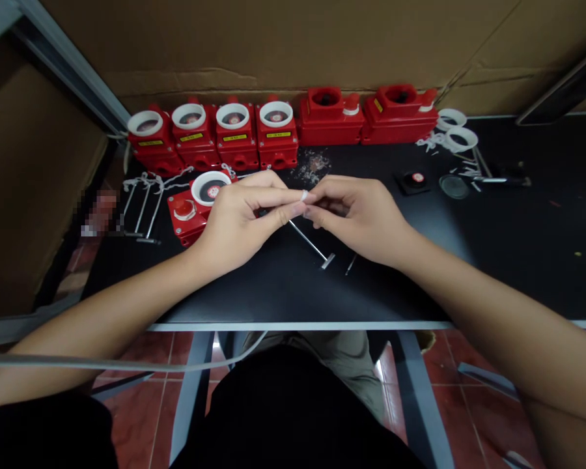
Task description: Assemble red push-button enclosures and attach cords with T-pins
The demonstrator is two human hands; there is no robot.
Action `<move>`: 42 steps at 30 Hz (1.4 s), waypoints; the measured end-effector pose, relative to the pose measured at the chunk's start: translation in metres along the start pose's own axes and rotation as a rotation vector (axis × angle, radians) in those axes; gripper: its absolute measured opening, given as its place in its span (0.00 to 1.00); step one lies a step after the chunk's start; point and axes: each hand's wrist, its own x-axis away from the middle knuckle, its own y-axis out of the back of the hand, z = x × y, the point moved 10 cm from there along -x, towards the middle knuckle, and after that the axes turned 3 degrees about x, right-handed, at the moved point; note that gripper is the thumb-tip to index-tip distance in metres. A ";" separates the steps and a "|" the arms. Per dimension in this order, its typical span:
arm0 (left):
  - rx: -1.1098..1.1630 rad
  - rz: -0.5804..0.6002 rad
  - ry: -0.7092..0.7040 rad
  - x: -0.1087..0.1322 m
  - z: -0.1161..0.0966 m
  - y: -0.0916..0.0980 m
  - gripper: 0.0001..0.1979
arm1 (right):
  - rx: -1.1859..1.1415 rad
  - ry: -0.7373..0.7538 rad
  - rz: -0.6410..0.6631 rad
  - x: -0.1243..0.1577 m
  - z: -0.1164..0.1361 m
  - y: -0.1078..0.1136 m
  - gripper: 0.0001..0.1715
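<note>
My left hand (244, 221) and my right hand (361, 212) meet fingertip to fingertip above the table, both pinched closed. A small white piece (304, 195) shows between the fingertips; its kind is too small to make out. Beneath my hands, a thin metal T-shaped rod (308, 240) slants down to the right, its upper end hidden by my left hand. The tip of a thin tool (350, 265) shows below my right hand. Partly behind my left hand lies a red alarm box (183, 225) with a white ring (211, 187) and a red knob.
Several red boxes (234, 146) with white rings line the back, beside two larger red housings (329, 124). Several T-shaped rods with chains (146, 208) lie left. White rings (461, 139), a clear disc (453, 187) and a black square part (413, 182) lie right. Debris (314, 165) is scattered behind my hands.
</note>
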 end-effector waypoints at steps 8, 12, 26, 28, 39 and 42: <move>-0.082 -0.043 0.073 0.001 0.002 0.008 0.06 | 0.163 0.225 -0.003 0.008 0.029 0.002 0.08; -0.128 -0.012 0.063 0.000 -0.002 0.005 0.05 | 0.306 0.330 0.017 0.010 0.041 0.004 0.07; 0.198 -0.006 0.184 -0.002 0.019 -0.003 0.14 | 0.335 0.313 0.068 0.009 0.027 0.002 0.04; 0.211 -0.015 0.198 0.000 0.022 -0.004 0.15 | 0.342 0.324 0.079 0.010 0.028 0.001 0.05; 0.245 0.006 0.220 -0.003 0.025 -0.003 0.16 | 0.411 0.282 -0.003 0.006 0.029 0.017 0.05; 0.266 0.039 0.214 -0.003 0.023 -0.005 0.14 | 0.366 0.195 -0.067 0.002 0.022 0.030 0.05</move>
